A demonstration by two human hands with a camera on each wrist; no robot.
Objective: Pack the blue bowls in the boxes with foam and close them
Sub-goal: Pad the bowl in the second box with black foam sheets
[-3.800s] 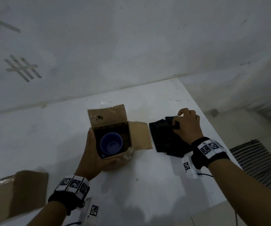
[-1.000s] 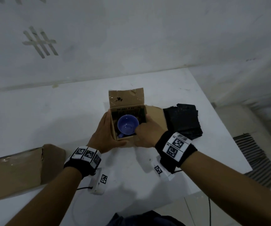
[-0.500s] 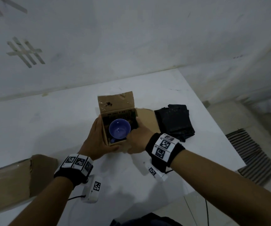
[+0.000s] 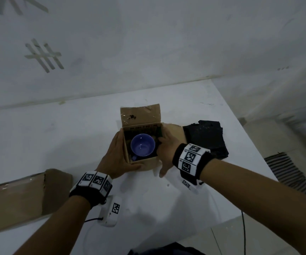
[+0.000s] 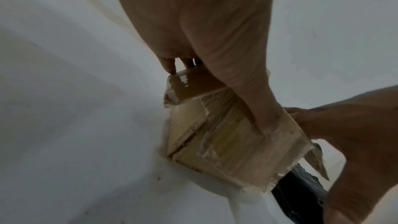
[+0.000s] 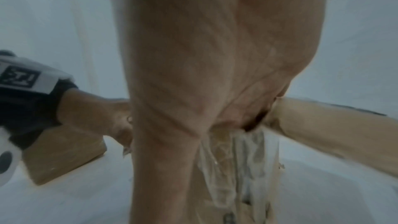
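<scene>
Spanning the scene, a white worktop (image 4: 56, 137) meets a white wall (image 4: 148, 43) with taped strips; on it lie a flattened carton (image 4: 16, 199), a black foam stack (image 4: 205, 138) and an open box (image 4: 144, 162) containing one blue bowl (image 4: 142, 147). Left hand (image 4: 118, 157) grips the box's left side, thumb across its front; right hand (image 4: 167, 150) curls fingers over its right rim. Left wrist view alone shows glossy tape (image 5: 206, 147) on the box.

Right hand (image 4: 167, 147) fingertips hidden inside box (image 4: 144, 163); second box (image 4: 17, 197) cut off.
</scene>
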